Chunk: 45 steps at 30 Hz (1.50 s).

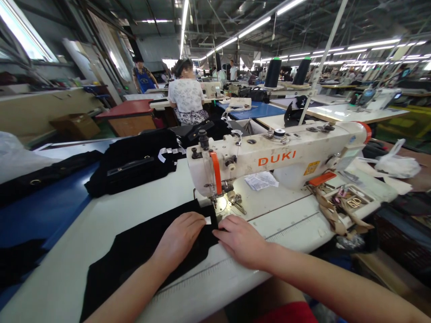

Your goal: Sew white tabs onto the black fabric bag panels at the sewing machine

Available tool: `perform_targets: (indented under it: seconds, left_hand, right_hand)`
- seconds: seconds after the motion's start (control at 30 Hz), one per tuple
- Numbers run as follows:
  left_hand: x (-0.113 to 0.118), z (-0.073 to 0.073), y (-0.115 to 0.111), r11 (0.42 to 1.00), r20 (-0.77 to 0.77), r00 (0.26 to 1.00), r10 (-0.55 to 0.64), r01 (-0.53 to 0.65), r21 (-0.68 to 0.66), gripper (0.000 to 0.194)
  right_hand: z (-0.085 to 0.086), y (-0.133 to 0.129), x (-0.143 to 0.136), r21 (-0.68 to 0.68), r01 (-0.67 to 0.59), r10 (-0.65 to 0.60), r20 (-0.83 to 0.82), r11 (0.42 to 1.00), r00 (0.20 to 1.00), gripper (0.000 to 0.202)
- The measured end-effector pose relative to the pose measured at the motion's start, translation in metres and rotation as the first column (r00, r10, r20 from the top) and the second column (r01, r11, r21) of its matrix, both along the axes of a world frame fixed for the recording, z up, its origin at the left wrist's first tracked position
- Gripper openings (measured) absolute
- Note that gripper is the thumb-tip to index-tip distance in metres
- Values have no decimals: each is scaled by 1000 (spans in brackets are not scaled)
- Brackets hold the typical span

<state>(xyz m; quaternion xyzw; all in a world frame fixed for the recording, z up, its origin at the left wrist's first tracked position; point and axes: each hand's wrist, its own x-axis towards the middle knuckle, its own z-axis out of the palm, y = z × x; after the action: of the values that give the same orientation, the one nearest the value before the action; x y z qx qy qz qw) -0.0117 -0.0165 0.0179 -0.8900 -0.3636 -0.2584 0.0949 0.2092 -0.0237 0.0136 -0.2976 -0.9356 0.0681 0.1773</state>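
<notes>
A black fabric panel (131, 251) lies flat on the sewing machine's table, its right end just in front of the needle area. My left hand (182, 237) rests on the panel with fingers closed around a small white label (208, 220), which pokes out at the fingertips. At the panel's right edge, the fingertips of my right hand (242, 240) are closed on the black fabric. Directly behind both hands stands the white DUKI sewing machine (269, 152); its presser foot and needle area sit just beyond the fabric.
Stacked black fabric pieces (134, 157) with white strips lie at the back left. A parts tray (357, 202) with straps and metal rings is at the right. White paper slips (261, 180) lie under the machine arm. A co-worker (186, 94) sits ahead, facing away.
</notes>
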Motion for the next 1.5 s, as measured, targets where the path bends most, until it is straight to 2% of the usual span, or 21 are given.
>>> perform_targets:
  seconds: [0.13, 0.27, 0.53, 1.03, 1.5]
  left_hand:
    - [10, 2, -1, 998, -26, 1000, 14, -12, 60, 25]
    - [16, 0, -2, 1000, -91, 996, -14, 16, 26, 28]
    - [13, -5, -1, 999, -81, 996, -32, 31, -13, 29]
    - [12, -6, 0, 998, -94, 995, -28, 32, 48, 28]
    - [11, -8, 1, 1000, -64, 998, -21, 22, 13, 31]
  right_hand:
    - [-2, -1, 1, -12, -13, 13, -22, 1000, 1000, 24]
    - [-3, -3, 3, -11, -23, 23, -21, 1000, 1000, 23]
    - [-9, -8, 8, 32, -83, 85, -64, 996, 994, 28]
    - [-10, -9, 8, 39, -88, 90, -65, 995, 994, 30]
    - [-11, -9, 8, 71, -83, 86, -42, 994, 995, 30]
